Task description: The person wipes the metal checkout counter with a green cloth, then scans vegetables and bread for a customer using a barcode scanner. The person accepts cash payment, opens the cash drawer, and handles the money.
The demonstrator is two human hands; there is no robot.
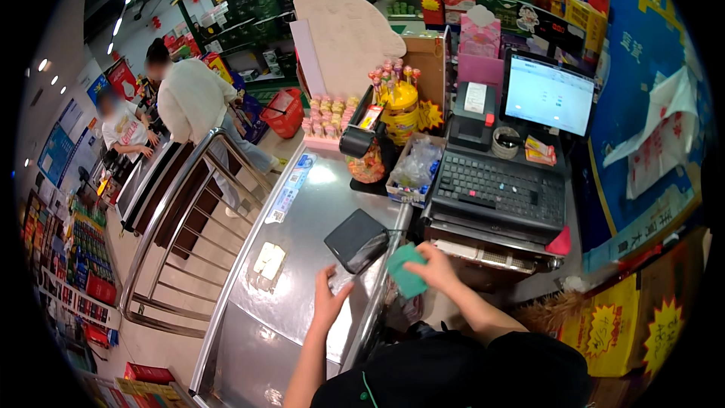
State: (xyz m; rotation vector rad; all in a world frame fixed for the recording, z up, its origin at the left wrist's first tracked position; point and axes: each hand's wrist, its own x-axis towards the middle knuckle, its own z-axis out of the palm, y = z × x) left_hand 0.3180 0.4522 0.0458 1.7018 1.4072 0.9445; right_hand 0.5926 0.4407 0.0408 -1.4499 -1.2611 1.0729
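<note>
In my right hand point(433, 269) is a folded green cloth point(405, 272), pinched between thumb and fingers just off the right edge of the counter. My left hand point(331, 300) holds nothing; its thumb and fingers are spread above the steel checkout counter point(300, 300). Just beyond the left fingertips is a flat black square device point(354, 238), its dark glossy edge facing me. Whether the left fingers touch it I cannot tell. A cable runs from the device toward the right.
A keyboard point(498, 187), monitor point(549, 93) and receipt printer point(474, 116) stand right. Beyond the device are a candy jar point(368, 161), a carton of plastic bags point(416, 167) and a yellow lollipop tub point(401, 107). Metal railing point(161, 209) flanks the counter's left; two people stand beyond.
</note>
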